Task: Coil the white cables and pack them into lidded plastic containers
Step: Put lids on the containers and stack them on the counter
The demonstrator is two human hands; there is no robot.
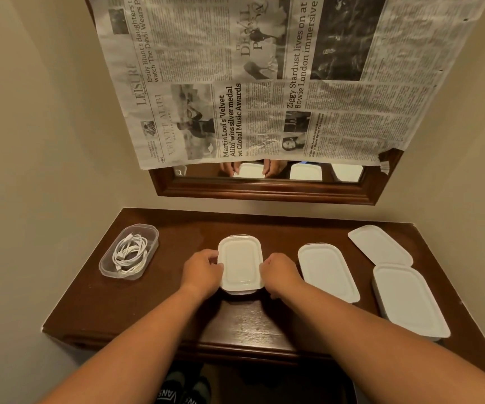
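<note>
- Middle container (240, 263): closed with a white lid and stood at the centre of the table, its long side running away from the person. It is held between both hands.
- Left hand (203, 272): fingers are curled against the container's left edge, which is gripped.
- Right hand (279, 275): fingers are curled against the right edge, which is gripped likewise.
- White cables (130, 252): bundled loosely inside the open clear container (153, 243) at the table's left end, well apart from the hands.
- Second lidded container (327, 271): set just to the right of the right hand.
- Third lidded container (408, 298): placed at the right end, near the front edge.
- Loose lid (379, 244): laid flat behind the third container, touching its far edge.
- Table (148, 310): dark brown wood.
- Mirror (264, 191): wood-framed and hung on the wall above the table. It is mostly covered by a newspaper (264, 83); hands and lids are reflected in the uncovered strip.
</note>
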